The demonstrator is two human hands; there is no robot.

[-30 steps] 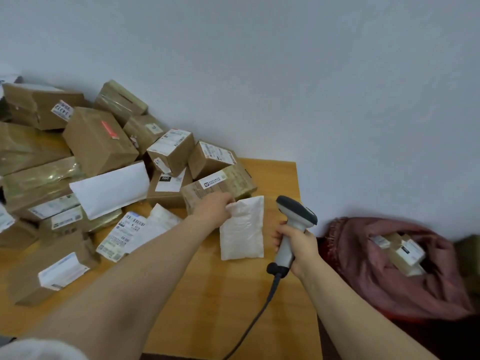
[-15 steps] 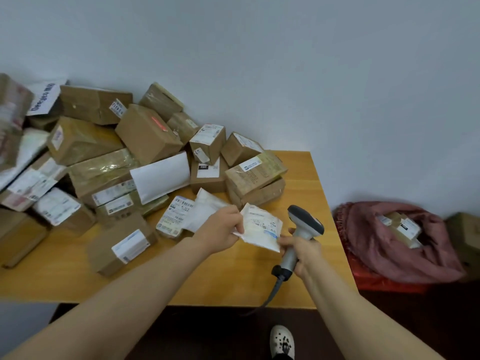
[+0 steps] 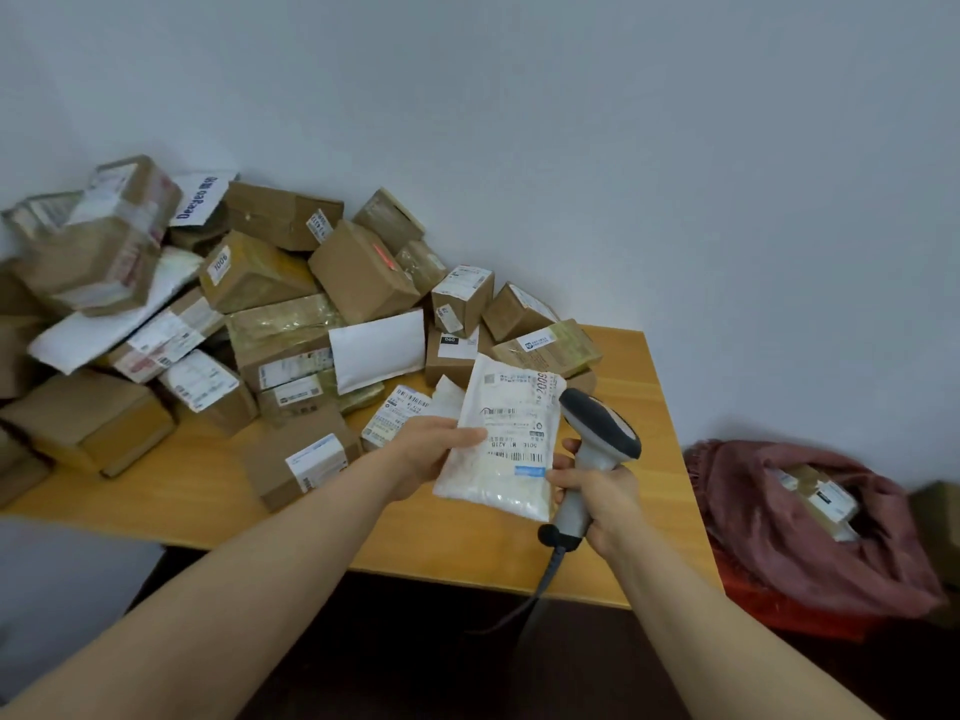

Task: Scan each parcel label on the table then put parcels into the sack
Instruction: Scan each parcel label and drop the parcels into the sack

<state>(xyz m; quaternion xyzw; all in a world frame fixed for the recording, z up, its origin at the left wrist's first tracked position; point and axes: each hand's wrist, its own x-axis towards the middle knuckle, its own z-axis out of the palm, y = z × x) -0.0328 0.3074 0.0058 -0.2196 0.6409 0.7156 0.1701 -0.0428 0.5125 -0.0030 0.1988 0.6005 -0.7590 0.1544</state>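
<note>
We look down on a wooden table pushed into the corner of a pale grey wall. A heap of parcels covers its left and back parts: mostly brown cardboard boxes with white labels, many wrapped in clear tape, with a blank white padded envelope leaning among them. A labelled box sits nearest the front edge.

Above the table's right part, we see the left hand holding a white padded mailer by its left edge, thumb on top. The mailer's label faces up at us and its barcode is plain to see. The right hand is wrapped round the grip of a grey barcode scanner. The scanner's dark head stands just beside the mailer's upper right corner, and its cable hangs off the front of the table. We cannot tell whether the right hand's forefinger touches the mailer's lower edge.

To the right of the table, lower down, stands a dark red sack with its mouth open. Inside it we see taped boxes with labels.
</note>
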